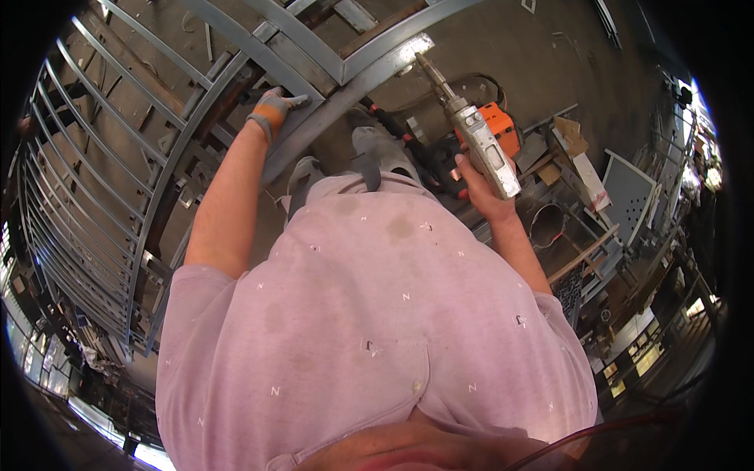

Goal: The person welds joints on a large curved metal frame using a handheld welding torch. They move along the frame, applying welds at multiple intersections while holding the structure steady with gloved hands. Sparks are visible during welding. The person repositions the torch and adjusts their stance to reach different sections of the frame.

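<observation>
Pink shirt [369, 314] fills foreground; right hand [477, 188] closed round grinder [483, 145], tip on frame [377, 51] joint, left hand [275, 108], gloved, pressed flat on frame rail w/ fingers together; risk: tool kicks or skids off joint if grip slackens, right hand bare.

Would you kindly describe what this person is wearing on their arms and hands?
The left hand wears a grey work glove with an orange cuff. The right hand is bare. Both forearms are uncovered; the short sleeves belong to a pale pink shirt dotted with small white marks.
</observation>
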`<state>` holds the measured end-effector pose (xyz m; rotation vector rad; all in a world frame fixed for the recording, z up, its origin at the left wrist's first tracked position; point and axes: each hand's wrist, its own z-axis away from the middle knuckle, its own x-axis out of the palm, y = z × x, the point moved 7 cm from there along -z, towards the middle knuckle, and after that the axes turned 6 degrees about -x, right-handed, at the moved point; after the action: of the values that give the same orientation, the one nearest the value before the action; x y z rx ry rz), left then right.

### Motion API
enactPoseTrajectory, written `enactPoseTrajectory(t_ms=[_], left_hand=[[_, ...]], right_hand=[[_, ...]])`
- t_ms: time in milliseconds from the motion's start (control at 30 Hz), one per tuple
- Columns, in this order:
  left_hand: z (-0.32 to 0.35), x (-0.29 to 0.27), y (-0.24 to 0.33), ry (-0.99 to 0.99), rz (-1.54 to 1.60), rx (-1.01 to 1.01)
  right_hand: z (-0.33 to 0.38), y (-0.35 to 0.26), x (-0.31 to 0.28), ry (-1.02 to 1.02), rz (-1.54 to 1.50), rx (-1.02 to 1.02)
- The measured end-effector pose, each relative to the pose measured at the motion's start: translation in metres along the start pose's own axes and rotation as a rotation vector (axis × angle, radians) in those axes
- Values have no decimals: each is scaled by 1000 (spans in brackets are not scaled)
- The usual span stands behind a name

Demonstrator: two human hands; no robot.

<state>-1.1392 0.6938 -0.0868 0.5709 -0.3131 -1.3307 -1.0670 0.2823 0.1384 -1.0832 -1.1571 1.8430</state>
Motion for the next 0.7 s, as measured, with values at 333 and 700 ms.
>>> enactPoseTrajectory(t_ms=[333,700], left_hand=[[-19,29,17,-37,-207,-17],[-26,20,24,114,-653,279]], right_hand=[[91,-13,48,179,84,140],[116,-11,70,139,224,-4]])
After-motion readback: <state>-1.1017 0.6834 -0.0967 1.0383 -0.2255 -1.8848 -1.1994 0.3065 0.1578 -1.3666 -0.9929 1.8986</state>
